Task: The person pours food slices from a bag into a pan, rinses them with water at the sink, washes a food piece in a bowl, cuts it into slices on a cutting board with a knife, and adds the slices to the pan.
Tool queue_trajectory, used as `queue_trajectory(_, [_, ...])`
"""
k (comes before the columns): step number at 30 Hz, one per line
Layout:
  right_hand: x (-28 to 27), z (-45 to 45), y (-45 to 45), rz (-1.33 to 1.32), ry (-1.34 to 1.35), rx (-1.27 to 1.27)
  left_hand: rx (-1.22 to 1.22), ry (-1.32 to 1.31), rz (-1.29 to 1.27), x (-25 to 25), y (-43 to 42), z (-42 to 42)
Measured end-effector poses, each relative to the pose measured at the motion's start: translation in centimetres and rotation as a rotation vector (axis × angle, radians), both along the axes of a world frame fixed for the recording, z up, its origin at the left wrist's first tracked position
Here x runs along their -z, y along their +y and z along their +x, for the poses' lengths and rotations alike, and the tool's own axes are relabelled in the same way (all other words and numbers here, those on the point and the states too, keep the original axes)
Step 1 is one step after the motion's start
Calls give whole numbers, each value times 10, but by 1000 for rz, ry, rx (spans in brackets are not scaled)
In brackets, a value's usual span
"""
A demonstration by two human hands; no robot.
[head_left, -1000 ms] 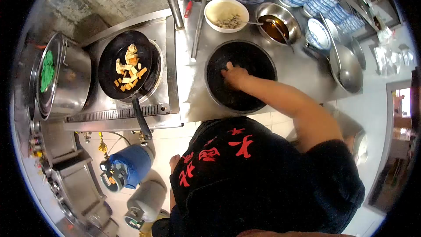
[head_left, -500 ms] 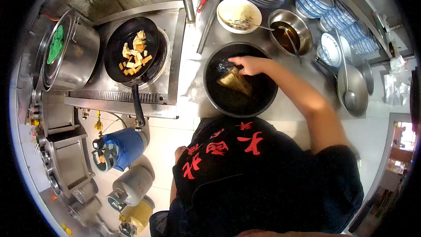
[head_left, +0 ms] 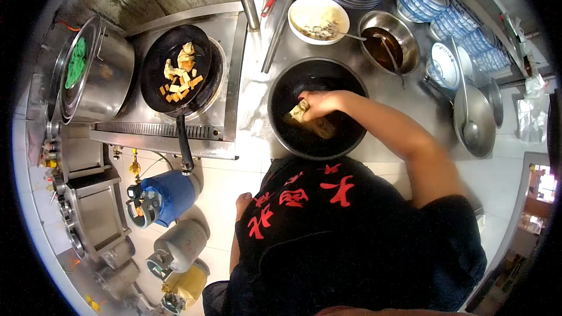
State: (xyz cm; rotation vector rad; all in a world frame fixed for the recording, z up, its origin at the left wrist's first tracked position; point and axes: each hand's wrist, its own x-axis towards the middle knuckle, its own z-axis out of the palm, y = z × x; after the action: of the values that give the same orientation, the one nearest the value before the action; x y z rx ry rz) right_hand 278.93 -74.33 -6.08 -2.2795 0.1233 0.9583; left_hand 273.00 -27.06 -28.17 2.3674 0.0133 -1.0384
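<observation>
Head camera view: a bare right hand (head_left: pixel 323 106) is now bunching a soft, yellowish-brown piece (head_left: pixel 299 112), perhaps cloth, inside a round black pan (head_left: pixel 346 139); moments ago it was lying more spread beside the fingers, so it is apparently coming under control. The left hand (head_left: pixel 243 202) is showing partly beside the black apron (head_left: pixel 351 246), its grip impossible to tell. A long-handled black frying pan (head_left: pixel 153 76) is holding golden chunks (head_left: pixel 186 85); a white bowl (head_left: pixel 307 39), pale food; a steel bowl (head_left: pixel 411 44), brown liquid (head_left: pixel 381 54).

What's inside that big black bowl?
In the black bowl is a yellowish piece, held by the right hand, which covers part of it. Whatever lies under the hand is hidden.
</observation>
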Motion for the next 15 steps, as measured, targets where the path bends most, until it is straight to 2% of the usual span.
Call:
queue_trajectory(1, [-24, -1, -2, 86, 88, 85, 15, -30, 12, 0, -1, -3])
queue_trajectory(4, [1, -4, -6, -182, -214, -61, -50, 47, -6, -4, 1, -12])
queue_trajectory(5, [3, -3, -1, -111, -222, -28, -60, 39, -11, -6, 1, -11])
queue_trajectory(7, [2, -6, 17, -138, -293, -18, -41, -57, 32, 30, 17, -20])
queue_trajectory(9, [6, -9, 31, -262, -286, -12, -146, 52, 8, 84, 43, -28])
queue_trajectory(11, [1, -12, 40, -485, -447, -121, -238, 163, -126, 85, 42, -25])
queue_trajectory(12, [4, -6, 39, -461, -402, -88, -6, 144, 23, 84, 44, -24])
queue_trajectory(15, [19, 7, 40, -392, -311, -1, -6, 78, -47, 39, 27, -26])
